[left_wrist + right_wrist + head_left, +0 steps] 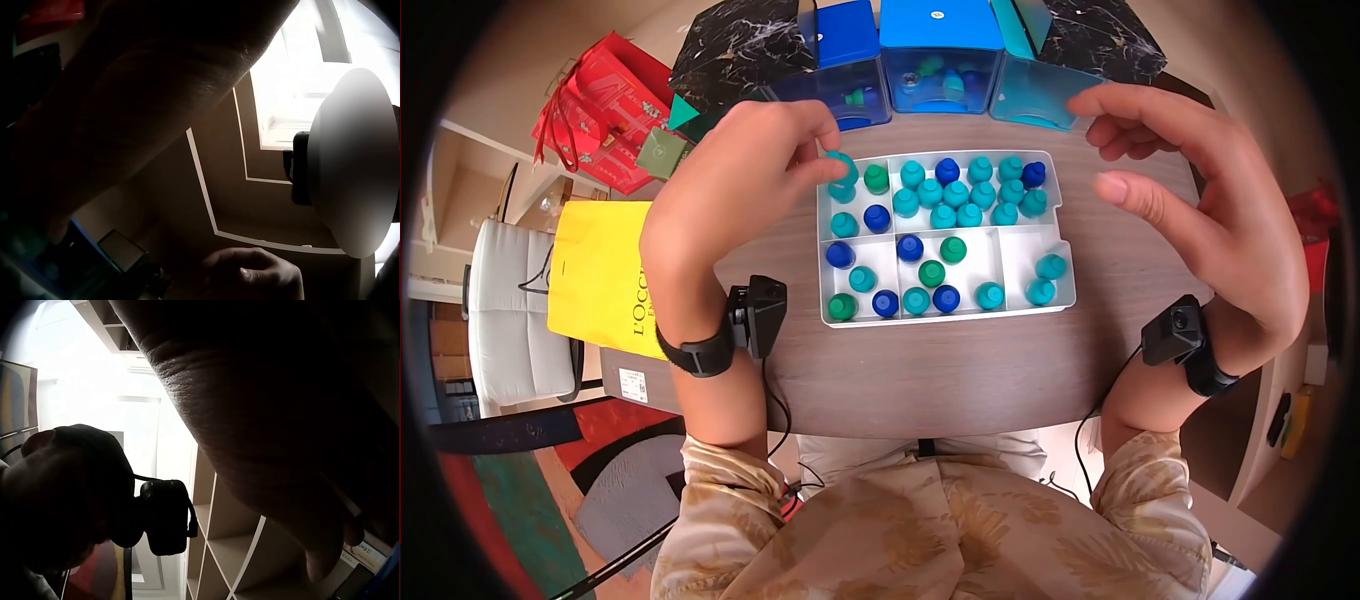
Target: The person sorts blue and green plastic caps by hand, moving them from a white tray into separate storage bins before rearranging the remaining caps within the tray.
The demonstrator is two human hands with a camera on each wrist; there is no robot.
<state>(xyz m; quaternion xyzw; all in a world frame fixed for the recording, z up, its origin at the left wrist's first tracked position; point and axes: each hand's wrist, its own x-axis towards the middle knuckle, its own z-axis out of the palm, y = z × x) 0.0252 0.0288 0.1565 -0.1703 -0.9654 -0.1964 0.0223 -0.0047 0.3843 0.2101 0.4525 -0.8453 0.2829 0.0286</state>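
In the head view my left hand (735, 185) is over the back left corner of a white divided tray (1028, 245). Its thumb and fingertips pinch a small teal bottle (842, 172) above the corner compartment. A green bottle (876, 179) stands just right of it, with a dark blue bottle (877, 218) in front. Many teal bottles (943, 217) crowd the back right compartment, two dark blue ones among them. Mixed colours stand in the front compartments. My right hand (1215, 190) hovers right of the tray, thumb and fingers apart, holding nothing. Both wrist views are dark.
Behind the tray stand clear-fronted bins with blue lids (940, 25), with bottles inside. Black marbled boxes (745, 45) flank them. A red gift bag (605, 115) and a yellow bag (600, 275) are at the left. The wooden table's (920, 380) curved edge lies close to my body.
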